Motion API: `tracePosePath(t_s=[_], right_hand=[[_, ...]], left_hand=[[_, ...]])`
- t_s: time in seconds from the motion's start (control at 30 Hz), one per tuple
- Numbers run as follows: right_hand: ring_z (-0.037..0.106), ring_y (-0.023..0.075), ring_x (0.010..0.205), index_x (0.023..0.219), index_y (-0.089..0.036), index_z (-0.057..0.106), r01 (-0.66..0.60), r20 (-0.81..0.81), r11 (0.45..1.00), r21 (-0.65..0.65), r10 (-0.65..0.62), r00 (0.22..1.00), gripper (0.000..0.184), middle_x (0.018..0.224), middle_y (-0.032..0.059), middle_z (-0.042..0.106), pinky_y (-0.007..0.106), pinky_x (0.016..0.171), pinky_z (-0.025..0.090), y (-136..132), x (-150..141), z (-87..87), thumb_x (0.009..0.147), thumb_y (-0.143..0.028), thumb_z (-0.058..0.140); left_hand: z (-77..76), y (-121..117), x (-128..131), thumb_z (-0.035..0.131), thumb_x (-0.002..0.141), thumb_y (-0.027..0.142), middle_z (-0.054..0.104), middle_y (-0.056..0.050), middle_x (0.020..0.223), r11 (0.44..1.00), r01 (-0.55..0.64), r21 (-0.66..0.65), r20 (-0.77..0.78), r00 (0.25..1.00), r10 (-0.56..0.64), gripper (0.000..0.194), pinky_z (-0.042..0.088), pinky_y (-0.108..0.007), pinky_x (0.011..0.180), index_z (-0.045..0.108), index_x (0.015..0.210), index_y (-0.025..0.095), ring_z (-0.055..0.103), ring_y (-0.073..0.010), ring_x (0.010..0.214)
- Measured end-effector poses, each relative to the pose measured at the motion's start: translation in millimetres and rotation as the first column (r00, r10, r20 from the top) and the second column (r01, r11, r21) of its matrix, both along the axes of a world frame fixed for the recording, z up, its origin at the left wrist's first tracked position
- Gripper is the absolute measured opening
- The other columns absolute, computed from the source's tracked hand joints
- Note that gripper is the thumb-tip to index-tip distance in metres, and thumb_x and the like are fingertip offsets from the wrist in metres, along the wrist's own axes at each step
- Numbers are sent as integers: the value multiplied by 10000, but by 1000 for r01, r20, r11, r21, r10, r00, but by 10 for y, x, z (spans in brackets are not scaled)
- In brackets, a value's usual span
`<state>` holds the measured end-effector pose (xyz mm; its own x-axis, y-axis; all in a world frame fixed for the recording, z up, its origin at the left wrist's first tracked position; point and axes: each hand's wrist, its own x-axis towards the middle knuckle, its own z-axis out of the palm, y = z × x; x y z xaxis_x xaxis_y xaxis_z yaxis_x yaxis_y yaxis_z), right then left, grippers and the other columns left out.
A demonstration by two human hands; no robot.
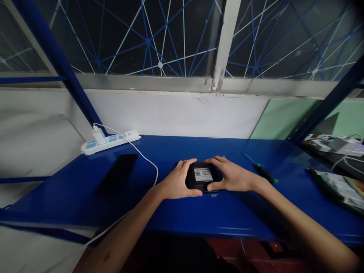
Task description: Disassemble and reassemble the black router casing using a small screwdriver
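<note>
Between my two hands is a small black device point(202, 185) with rounded corners and a white printed label point(203, 174) facing up. It is at the middle of the blue table; whether it rests flat or is slightly lifted I cannot tell. My left hand point(179, 180) grips its left side, thumb at the near edge and fingers at the far edge. On the opposite side my right hand point(227, 174) holds it the same way. A screwdriver point(264, 172) with a green and black handle lies just beyond my right wrist.
A black phone-like slab point(118, 174) lies on the blue table point(182, 216) at left. Behind it is a white power strip point(110, 142) with a charger point(98, 135); its white cable point(145, 156) runs under my left arm. A shiny packet point(338, 187) lies at right. Blue frame posts flank the table.
</note>
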<state>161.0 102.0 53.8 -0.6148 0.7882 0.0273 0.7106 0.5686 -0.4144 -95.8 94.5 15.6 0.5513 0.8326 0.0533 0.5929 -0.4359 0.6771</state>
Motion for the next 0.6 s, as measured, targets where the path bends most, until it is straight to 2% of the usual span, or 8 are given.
tracePosePath(t_s=[0.1,0.23,0.37,0.5,0.6], right_hand=[[525,361,1242,1463,-176,435,-33,7,999,-3,33,999,980,1365,167,547,578,1093,403,69,-24,-98,676,-660,764],[519,345,1259,1484,-202,399,-64,-69,997,52,68,995,966,1380,153,530,568,1116,377,77,62,-205,694,-618,770],[499,362,1284,1521,-230,336,-96,-105,993,63,103,989,1028,1414,153,489,584,1121,367,27,123,-227,679,-616,781],[481,383,1283,1576,-246,196,-65,-113,997,29,68,991,1121,1448,169,424,599,1091,395,1,117,-238,686,-607,774],[467,379,1265,1588,-250,126,-39,-126,999,0,39,991,1196,1395,167,428,612,1078,394,-3,76,-247,659,-606,789]], left_hand=[[-6,-1,-2,799,664,598,343,-159,1518,1000,11,25,-3,1000,-11,1103,331,-590,1129,203,1527,256,325,-410,1410],[-28,9,-4,805,668,595,374,-166,1496,997,23,69,-29,999,-21,1093,342,-583,1125,216,1517,237,332,-401,1403],[-58,29,2,812,668,571,358,-171,1511,994,26,107,-30,999,-22,1083,344,-598,1121,219,1510,234,338,-397,1399],[-55,31,14,812,659,567,375,-182,1495,995,32,98,-16,999,-31,1084,349,-614,1113,232,1507,222,352,-410,1388],[-49,27,11,809,659,567,401,-177,1472,993,39,110,-4,999,-39,1061,357,-626,1099,252,1500,236,375,-420,1372]])
